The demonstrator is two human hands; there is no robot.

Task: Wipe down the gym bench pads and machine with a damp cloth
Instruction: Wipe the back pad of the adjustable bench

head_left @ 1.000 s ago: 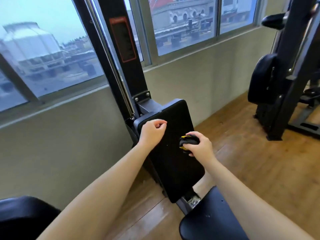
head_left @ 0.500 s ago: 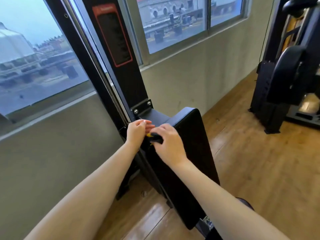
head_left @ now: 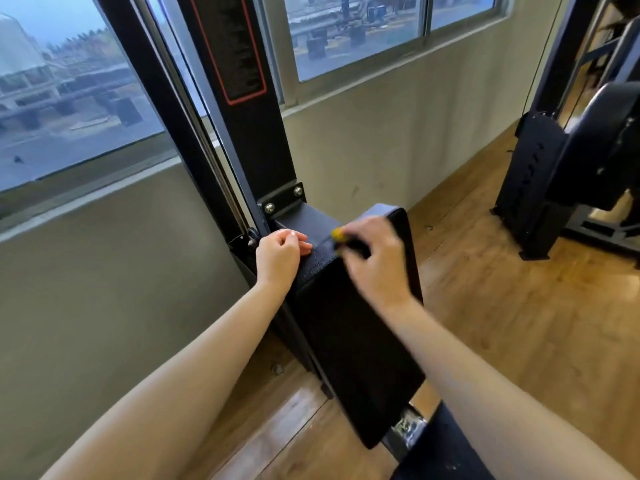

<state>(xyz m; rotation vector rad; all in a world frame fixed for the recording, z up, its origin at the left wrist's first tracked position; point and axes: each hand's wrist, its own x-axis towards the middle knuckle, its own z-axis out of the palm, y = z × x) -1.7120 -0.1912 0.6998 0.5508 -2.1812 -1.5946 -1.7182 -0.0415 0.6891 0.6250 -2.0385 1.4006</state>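
A black upright back pad (head_left: 353,341) is fixed to the black machine column (head_left: 249,116) in front of the window. My right hand (head_left: 375,268) grips a dark cloth with a yellow edge (head_left: 341,237) and presses it on the pad's top edge; the hand is motion-blurred. My left hand (head_left: 277,258) sits at the pad's top left corner with its fingers curled, fingertips touching the top surface and nothing visibly held. A black seat pad (head_left: 443,452) shows at the bottom edge, below the back pad.
A second black machine (head_left: 561,174) stands at the right on the wooden floor (head_left: 502,323). A grey wall (head_left: 104,289) under the window runs close behind the column. A steel cable (head_left: 207,140) runs along the column's left side.
The view has come closer to the pad's top. My right hand with the cloth has moved from the pad's face up to its top edge and then rightward. My left hand stays at the top left corner.
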